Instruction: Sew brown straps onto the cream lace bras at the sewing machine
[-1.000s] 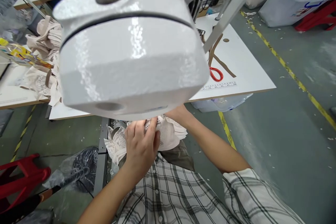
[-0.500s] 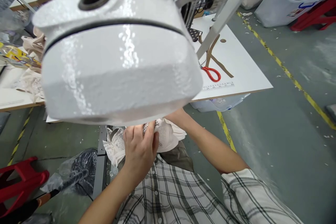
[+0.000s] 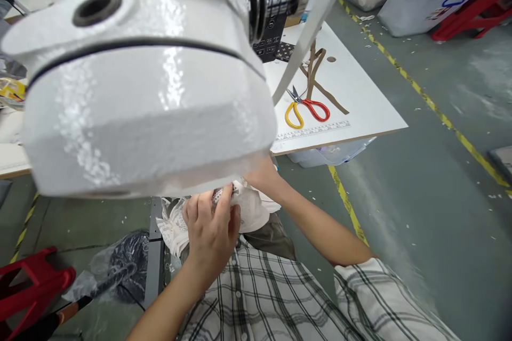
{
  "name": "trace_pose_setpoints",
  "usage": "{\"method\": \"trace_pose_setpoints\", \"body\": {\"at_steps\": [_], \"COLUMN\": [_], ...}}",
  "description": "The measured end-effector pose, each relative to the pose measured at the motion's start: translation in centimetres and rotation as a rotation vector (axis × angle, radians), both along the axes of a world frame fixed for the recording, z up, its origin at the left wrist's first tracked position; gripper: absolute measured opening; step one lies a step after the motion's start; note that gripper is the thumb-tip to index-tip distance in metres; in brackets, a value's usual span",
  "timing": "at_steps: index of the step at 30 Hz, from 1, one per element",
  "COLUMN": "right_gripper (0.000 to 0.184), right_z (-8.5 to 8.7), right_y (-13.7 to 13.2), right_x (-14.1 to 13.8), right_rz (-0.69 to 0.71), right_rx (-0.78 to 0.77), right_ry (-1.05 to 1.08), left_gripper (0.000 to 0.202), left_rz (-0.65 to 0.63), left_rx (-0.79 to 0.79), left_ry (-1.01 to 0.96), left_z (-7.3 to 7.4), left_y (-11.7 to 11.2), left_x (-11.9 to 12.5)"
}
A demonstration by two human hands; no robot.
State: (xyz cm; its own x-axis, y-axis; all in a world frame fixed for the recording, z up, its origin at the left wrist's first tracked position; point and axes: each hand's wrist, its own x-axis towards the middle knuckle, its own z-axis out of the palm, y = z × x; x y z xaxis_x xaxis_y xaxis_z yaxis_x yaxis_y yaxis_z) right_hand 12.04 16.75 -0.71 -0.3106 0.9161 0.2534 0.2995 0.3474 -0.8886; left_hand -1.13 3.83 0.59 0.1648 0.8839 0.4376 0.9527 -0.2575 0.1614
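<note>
Bright light with speckled glare
Highlights streak the softly focused machine head [image 3: 152,122]; left fingertips [image 3: 205,197] catch a warm glow; wide-angle distortion stretches the lower-right sleeve [image 3: 380,298]

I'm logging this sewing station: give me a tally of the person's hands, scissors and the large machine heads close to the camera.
Hands at the pale fabric: 2 (left hand; right hand, partly hidden)
Scissors: 1 pair
Large white machine head: 1
Total: 4
</note>
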Motion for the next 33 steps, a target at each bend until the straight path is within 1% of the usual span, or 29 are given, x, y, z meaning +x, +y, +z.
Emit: {"method": "trace_pose_setpoints", "body": {"at_steps": [2,4,6,7,9,11,13,15,17,21,26,29,33], "right_gripper": [0.024,0.025,0.025,0.025,0.024,0.024,0.023,0.024,0.025,0.025,0.026,0.028,0.032], "right_z": [-0.6,-1.3,-2.0,-2.3,-2.8,-3.0,-3.0,-2.9,-2.7,-2.5,-2.1,-2.0,-1.5], "right_y": [-0.9,-1.9,-3.0,-3.5,-4.4,-5.1,-5.6,-5.8,-6.0,-6.1,-6.2,-6.3,-6.4], "right_x": [0.5,1.0,1.3,1.4,1.5,1.3,1.1,0.8,0.6,0.5,0.4,0.4,0.5], "right_rz": [-0.025,-0.050,-0.067,-0.071,-0.070,-0.059,-0.047,-0.041,-0.048,-0.071,-0.081,-0.077,-0.070], "right_rx": [-0.028,-0.069,-0.111,-0.129,-0.158,-0.169,-0.168,-0.157,-0.142,-0.126,-0.173,-0.195,-0.232], "right_ry": [0.110,0.166,0.212,0.239,0.288,0.312,0.316,0.309,0.287,0.244,0.213,0.205,0.197], "left_gripper": [0.044,0.044,0.043,0.042,0.038,0.036,0.037,0.037,0.035,0.035,0.039,0.038,0.034], "left_rz": [-0.002,0.002,0.025,0.046,0.101,0.123,0.092,0.053,0.054,0.106,0.146,0.165,0.194], "left_rx": [0.014,0.048,0.070,0.056,-0.035,-0.176,-0.331,-0.445,-0.482,-0.438,-0.414,-0.395,-0.380], "left_ry": [-0.041,-0.101,-0.195,-0.259,-0.439,-0.669,-0.889,-0.996,-0.975,-0.824,-0.751,-0.773,-0.906], "left_z": [-0.1,-0.3,-0.6,-0.8,-1.2,-1.6,-2.0,-2.1,-2.1,-1.6,-1.3,-1.3,-1.2], "left_y": [-0.2,-0.3,-0.3,-0.3,-0.1,0.2,0.5,0.8,1.0,1.0,0.9,0.8,0.6], "left_x": [-0.3,-0.7,-1.2,-1.5,-2.0,-2.5,-2.8,-3.0,-3.2,-3.2,-3.2,-3.3,-3.4]}}
